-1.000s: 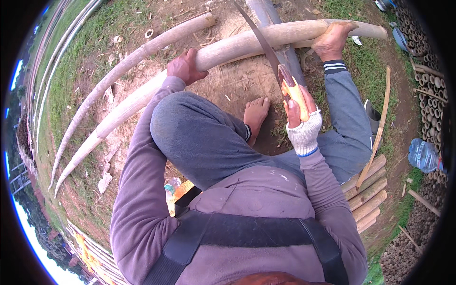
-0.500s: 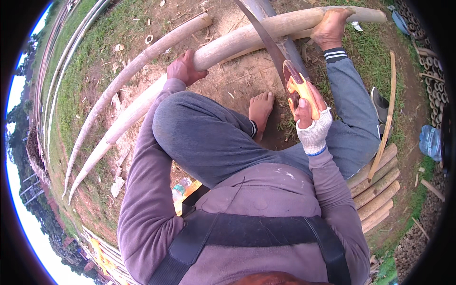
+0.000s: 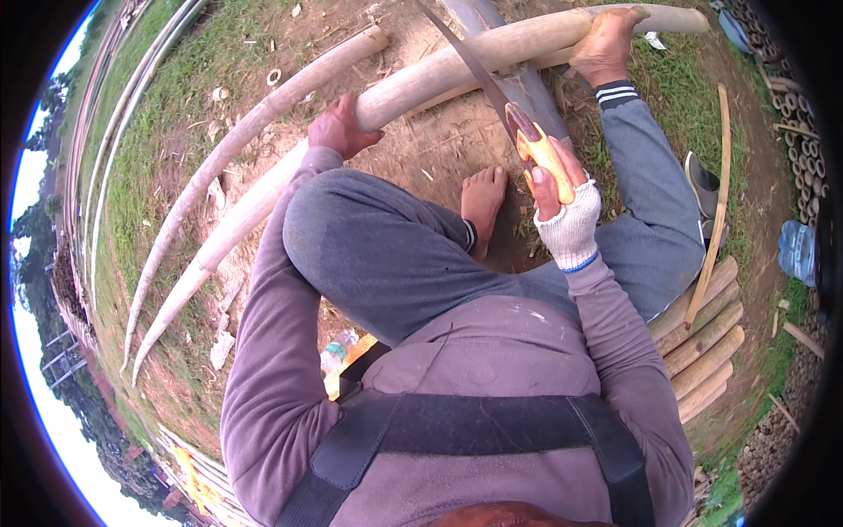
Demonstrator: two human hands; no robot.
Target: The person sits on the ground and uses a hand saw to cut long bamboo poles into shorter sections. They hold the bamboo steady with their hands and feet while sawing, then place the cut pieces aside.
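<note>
A long pale bamboo pole (image 3: pixel 430 85) runs slantwise across the view, from the lower left to the upper right. My left hand (image 3: pixel 342 130) is wrapped over it left of centre, pressing it from above. In a white fingerless knit glove, my right hand (image 3: pixel 566 189) grips a handsaw (image 3: pixel 544 151) by its orange and brown handle. The long dark blade lies across the pole at an angle, its tip extending beyond the far side. Whether its teeth are sunk into the bamboo, I cannot tell. My bare right foot (image 3: pixel 606 48) is set on the pole right of the blade.
Beneath the pole, a thicker grey bamboo piece (image 3: pixel 536 101) crosses as a support. Another bamboo pole (image 3: pixel 263 114) lies at the left. I sit on bundled bamboo lengths (image 3: pixel 702 351), with a split strip (image 3: pixel 716 211) beside them. A clear bottle (image 3: pixel 336 351) and a bluish jug (image 3: pixel 797 253) stand nearby.
My right hand and the saw have shifted a little left, and the blade's angle across the pole has altered slightly. My left hand and foot keep their hold on the pole.
</note>
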